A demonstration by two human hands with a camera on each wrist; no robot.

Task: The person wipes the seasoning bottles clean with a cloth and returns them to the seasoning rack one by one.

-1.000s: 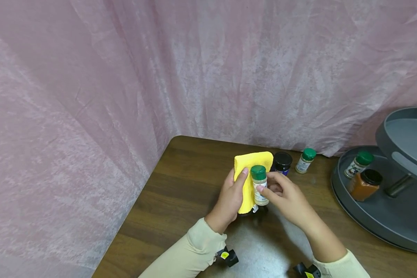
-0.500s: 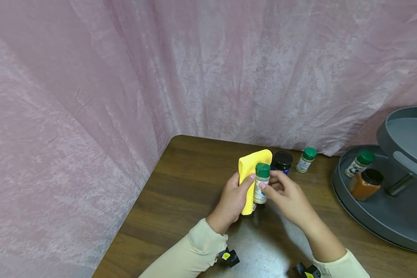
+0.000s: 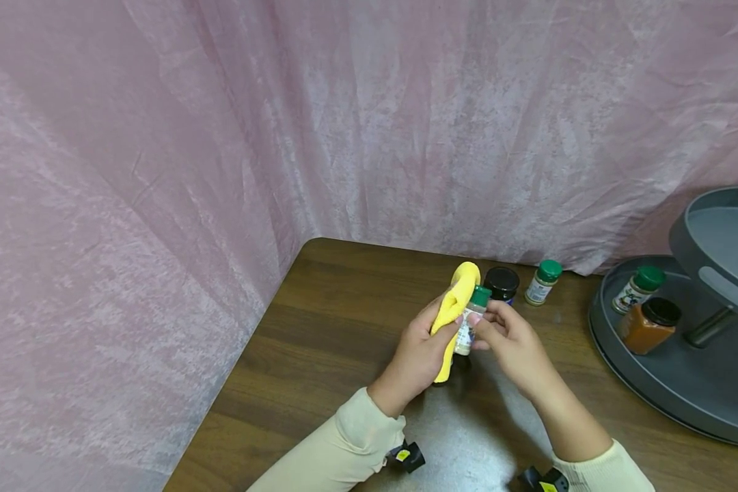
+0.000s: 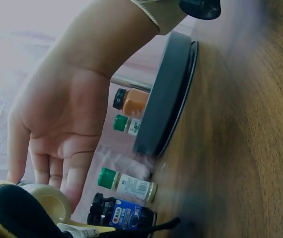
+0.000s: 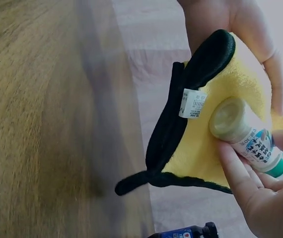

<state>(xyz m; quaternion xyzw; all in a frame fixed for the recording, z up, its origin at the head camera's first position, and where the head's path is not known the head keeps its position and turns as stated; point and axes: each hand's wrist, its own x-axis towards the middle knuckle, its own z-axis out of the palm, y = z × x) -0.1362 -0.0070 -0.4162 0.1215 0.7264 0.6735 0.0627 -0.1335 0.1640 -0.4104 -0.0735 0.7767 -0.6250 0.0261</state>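
My left hand [image 3: 415, 355] grips a yellow cloth [image 3: 458, 301] above the table, its thumb at the near side of the fold. Against the cloth lies a small spice bottle [image 5: 253, 141] with a green cap and a white label. My right hand [image 3: 516, 348] pinches this bottle between thumb and fingers. In the right wrist view the cloth shows black edging and a white tag [image 5: 192, 103], and the bottle's base points away from that hand. The bottle's far side is hidden, and in the head view the cloth and fingers cover part of it.
Behind the hands stand a black-lidded jar [image 3: 501, 283] with a blue label and another green-capped bottle [image 3: 542, 283]. At right, a grey two-tier turntable [image 3: 627, 383] carries an orange spice jar [image 3: 646, 331] and a green-capped bottle [image 3: 636, 292]. Pink fabric hangs behind the wooden table [image 3: 326, 307].
The left hand has moved slightly right and turned the cloth edge-on, folding it closer to the bottle. The bottle has shifted a little right and now tilts; the right hand still holds it.
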